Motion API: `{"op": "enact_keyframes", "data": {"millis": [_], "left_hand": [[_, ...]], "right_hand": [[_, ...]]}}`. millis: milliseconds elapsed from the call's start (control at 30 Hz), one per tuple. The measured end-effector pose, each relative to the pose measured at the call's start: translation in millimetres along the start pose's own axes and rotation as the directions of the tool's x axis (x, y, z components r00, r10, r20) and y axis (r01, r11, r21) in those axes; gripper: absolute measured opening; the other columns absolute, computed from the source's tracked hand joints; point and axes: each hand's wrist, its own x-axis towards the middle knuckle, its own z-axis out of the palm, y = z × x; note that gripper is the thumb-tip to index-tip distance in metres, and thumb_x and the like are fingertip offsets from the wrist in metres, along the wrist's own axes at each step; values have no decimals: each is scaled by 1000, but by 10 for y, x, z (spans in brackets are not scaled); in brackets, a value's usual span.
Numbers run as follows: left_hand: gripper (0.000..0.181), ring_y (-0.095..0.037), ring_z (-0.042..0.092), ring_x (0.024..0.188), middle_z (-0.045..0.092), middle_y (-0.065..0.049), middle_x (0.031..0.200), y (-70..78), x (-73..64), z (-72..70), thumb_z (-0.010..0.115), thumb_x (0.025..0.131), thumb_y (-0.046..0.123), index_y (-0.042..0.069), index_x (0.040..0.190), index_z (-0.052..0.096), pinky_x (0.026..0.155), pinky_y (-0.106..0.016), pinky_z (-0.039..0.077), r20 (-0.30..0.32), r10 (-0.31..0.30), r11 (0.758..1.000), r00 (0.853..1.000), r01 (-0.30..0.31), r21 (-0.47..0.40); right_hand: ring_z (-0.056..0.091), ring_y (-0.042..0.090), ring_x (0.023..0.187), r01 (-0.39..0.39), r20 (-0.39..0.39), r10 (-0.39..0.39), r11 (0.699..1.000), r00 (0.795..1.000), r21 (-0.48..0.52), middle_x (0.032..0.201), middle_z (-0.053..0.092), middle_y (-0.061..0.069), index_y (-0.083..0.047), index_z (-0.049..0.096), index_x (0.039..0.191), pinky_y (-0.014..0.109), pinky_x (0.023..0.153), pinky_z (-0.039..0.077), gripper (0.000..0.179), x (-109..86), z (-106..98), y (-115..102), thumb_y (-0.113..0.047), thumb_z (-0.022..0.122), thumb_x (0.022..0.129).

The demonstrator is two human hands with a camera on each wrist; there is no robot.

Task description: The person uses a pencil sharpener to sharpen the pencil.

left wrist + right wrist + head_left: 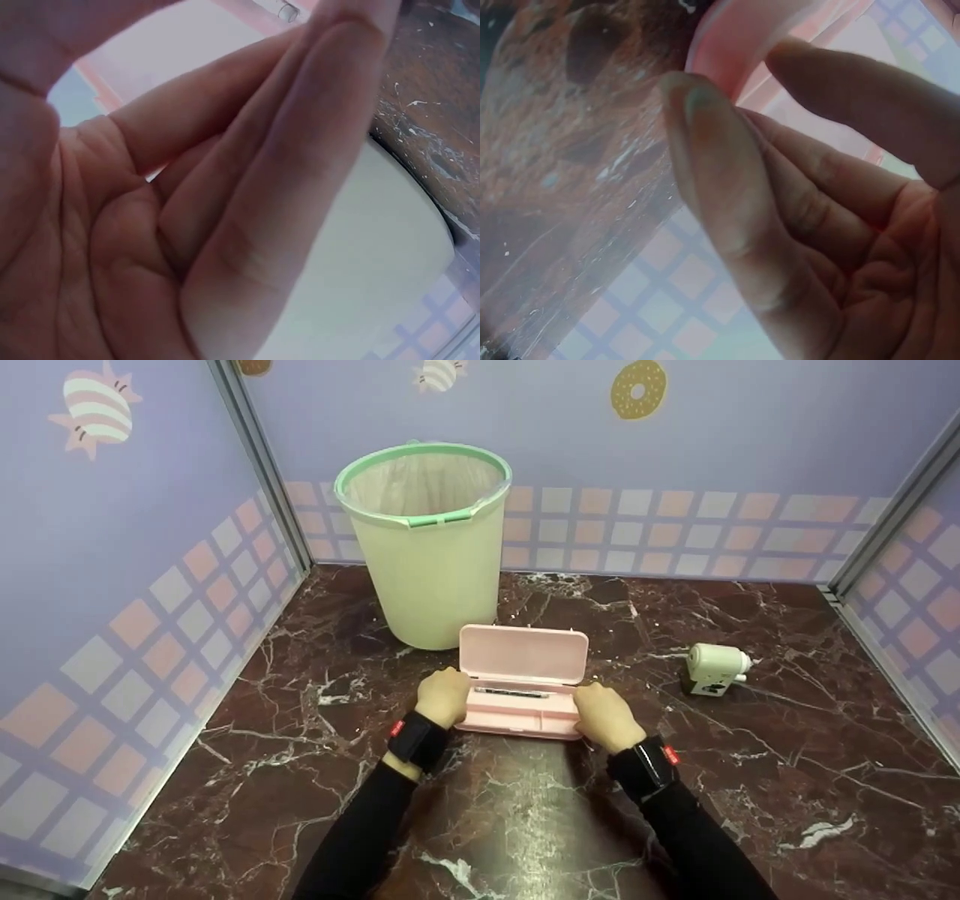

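Note:
An opened pink pencil case [523,655] lies on the table in front of me, its lid standing up at the back. In its rear compartment is a slim dark-and-clear pen [512,693]; the divided front part shows no contents. My left hand [442,696] grips the case's left end, and my right hand [606,717] holds the right end. In the right wrist view, the thumb and fingers pinch the pink side wall [731,52]. The left wrist view shows curled fingers [255,217] in front of the case, hiding most of it.
Behind the case to the left stands a tall pale-green bin [442,577] with a liner. A small green pencil sharpener [716,669] with a crank sits on the right of the dark marbled table [810,780]. Patterned panels [750,450] enclose the back and sides.

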Motion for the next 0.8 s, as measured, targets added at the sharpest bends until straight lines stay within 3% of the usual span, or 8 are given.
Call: {"op": "enact_keyframes", "data": {"millis": [233,433,600,700,800], "left_hand": [[22,-33,72,90,74,-17,100,9,0,21,72,77,2,3,99,75,71,-48,60,-7,3,1000,1000,-3,18],[21,-35,72,91,74,-17,101,17,4,15,64,84,3,7,101,76,72,-50,60,-13,19,1000,1000,-19,0],[24,-34,72,92,75,-15,102,16,2,13,68,82,5,10,104,76,72,-50,60,-11,14,999,1000,-14,35],[17,-32,73,88,75,-13,97,40,2,18,67,83,6,9,97,77,70,-47,60,-92,-6,998,996,12,69],[11,-32,73,80,75,-13,86,87,24,21,65,84,7,7,84,75,63,-46,59,-246,32,998,969,-18,60]], "right_hand": [[69,44,73,-5,-9,5,1000,1000,16,81,70,27,7,65,76,53,65,57,23,16,22,24,0,82,61],[69,46,78,-49,3,49,998,999,38,83,70,29,9,66,81,54,71,57,29,27,31,44,-3,84,62],[69,46,80,-56,7,56,998,998,37,85,70,29,9,67,83,54,72,57,30,34,37,39,-4,85,63],[69,45,79,-54,8,54,998,999,23,84,70,28,9,67,82,54,72,57,30,35,36,32,-5,85,63],[69,45,79,-62,10,61,998,998,15,84,70,28,9,67,82,54,70,57,31,33,33,31,-6,86,63]]}}
